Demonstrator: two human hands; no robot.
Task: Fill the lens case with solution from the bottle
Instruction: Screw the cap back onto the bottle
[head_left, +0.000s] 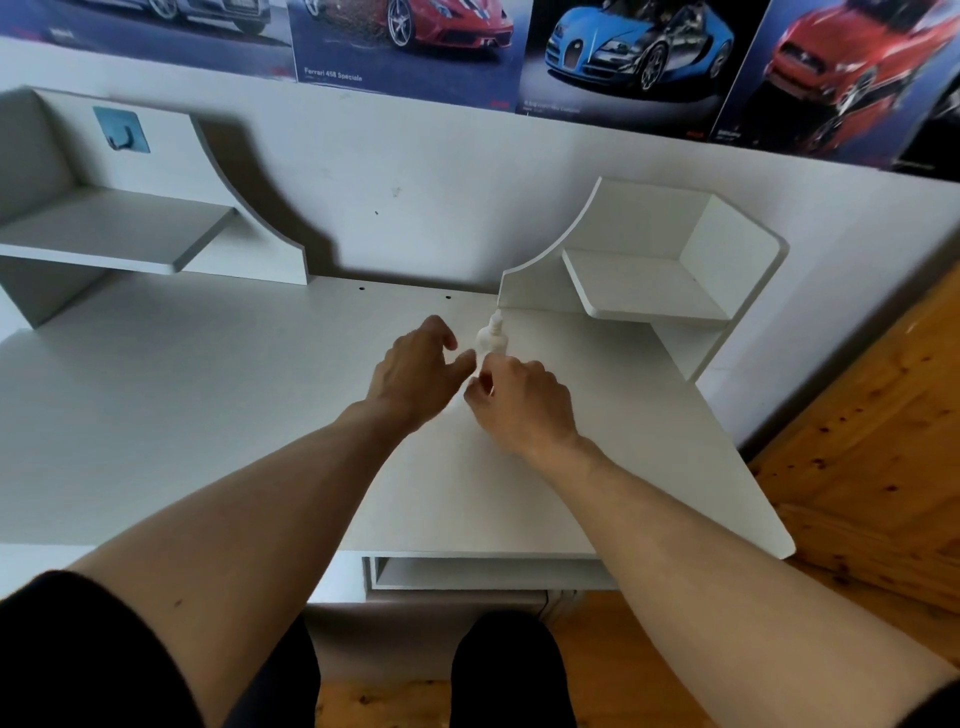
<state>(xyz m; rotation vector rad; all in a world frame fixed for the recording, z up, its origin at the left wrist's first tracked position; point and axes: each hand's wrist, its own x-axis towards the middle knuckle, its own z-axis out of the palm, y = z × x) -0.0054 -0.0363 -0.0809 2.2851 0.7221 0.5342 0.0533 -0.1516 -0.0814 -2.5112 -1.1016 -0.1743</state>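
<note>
Gripping the white bottle (491, 338) low with my right hand (524, 402), I keep it upright on the desk (208, 415). My left hand (415, 371) hovers beside it, fingers loosely spread. The lens case is hidden; I judge filling not yet begun.

We're in a home bedroom: glossy sports-car posters (639, 47) above a white desk (208, 395), knotty pine floorboards (878, 441).

1. A small white plastic bottle (491, 338) stands upright on the white desk (208, 415), its lower part hidden behind the right hand (522, 402).
2. The right hand curls around the bottle's base.
3. The left hand (418, 374) hovers just beside the bottle, fingers spread, thumb (460, 364) nearly touching it.
</note>
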